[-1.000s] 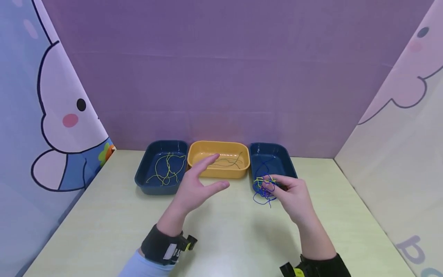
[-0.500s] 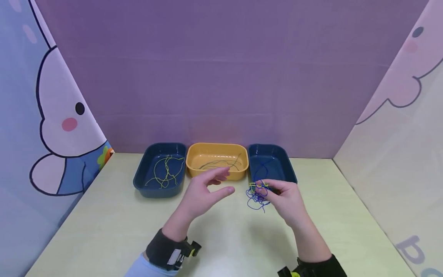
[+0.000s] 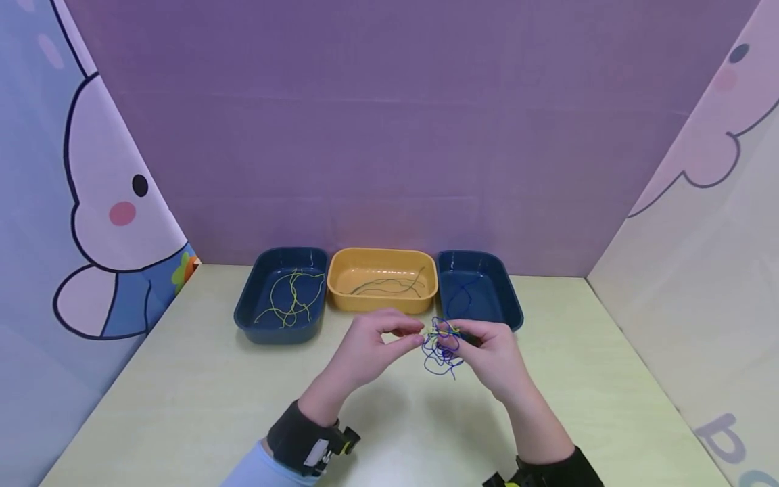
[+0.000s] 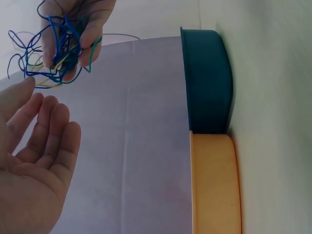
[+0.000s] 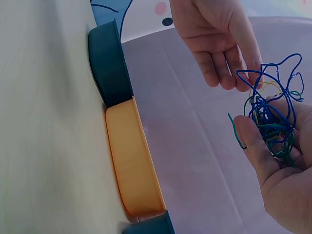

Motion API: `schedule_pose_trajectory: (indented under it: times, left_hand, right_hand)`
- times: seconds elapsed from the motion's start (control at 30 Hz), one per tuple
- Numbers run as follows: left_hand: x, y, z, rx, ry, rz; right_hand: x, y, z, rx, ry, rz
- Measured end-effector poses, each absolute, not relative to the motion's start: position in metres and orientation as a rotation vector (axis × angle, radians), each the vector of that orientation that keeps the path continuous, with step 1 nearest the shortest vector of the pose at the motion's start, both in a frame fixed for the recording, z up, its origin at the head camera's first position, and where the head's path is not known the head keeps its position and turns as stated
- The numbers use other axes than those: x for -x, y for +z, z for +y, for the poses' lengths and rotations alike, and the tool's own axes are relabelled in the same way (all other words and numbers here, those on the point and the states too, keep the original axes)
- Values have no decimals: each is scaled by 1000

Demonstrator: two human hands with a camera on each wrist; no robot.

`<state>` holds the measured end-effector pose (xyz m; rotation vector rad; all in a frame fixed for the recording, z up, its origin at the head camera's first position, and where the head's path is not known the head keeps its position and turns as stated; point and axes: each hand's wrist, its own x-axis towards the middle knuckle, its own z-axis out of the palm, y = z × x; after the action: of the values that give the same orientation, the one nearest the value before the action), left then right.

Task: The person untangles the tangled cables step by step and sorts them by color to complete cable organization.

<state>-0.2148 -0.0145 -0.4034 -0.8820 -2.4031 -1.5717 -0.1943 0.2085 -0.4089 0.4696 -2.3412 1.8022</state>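
Observation:
My right hand (image 3: 493,355) grips a loose tangle of thin wires (image 3: 441,348), mostly blue with some green and yellow strands. Loops hang below and beside its fingertips. At the tangle's left edge is my left hand (image 3: 371,345), thumb and forefinger slightly apart, fingers gently bent. In the left wrist view, the left thumb (image 4: 22,95) comes close to a yellow strand of the tangle (image 4: 61,48); whether it touches is unclear. The right wrist view shows the right thumb (image 5: 253,146) against the bundle, with a green wire end (image 5: 236,130) sticking out.
Three trays stand side by side against the purple backdrop. The left blue tray (image 3: 243,318) holds yellow wires (image 3: 295,301). In the middle yellow tray (image 3: 383,304) lie thin greenish wires (image 3: 389,284). The right blue tray (image 3: 502,291) contains a blue wire (image 3: 462,294).
My right hand has carried the wire tangle left and slightly toward me. The left hand has moved right to the tangle's edge, and its thumb and fingers have drawn closer together.

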Motion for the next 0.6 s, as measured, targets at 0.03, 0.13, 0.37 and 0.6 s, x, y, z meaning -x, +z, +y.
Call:
schedule_pose_trajectory:
  times: [0.03, 0.13, 0.37, 0.6]
  left_hand:
    - [215, -404, -14, 886, -1568, -2405]
    - [215, -405, -12, 883, -1561, -2416]
    - [212, -405, -12, 853, -1472, -2460]
    - [213, -399, -16, 876, -1417, -2427]
  right_hand:
    - [194, -409, 208, -476, 1807, -2342]
    - [194, -410, 207, -494, 1821, -2351]
    - [193, -412, 206, -501, 1817, -2359]
    - [196, -410, 209, -490, 1795, -2370]
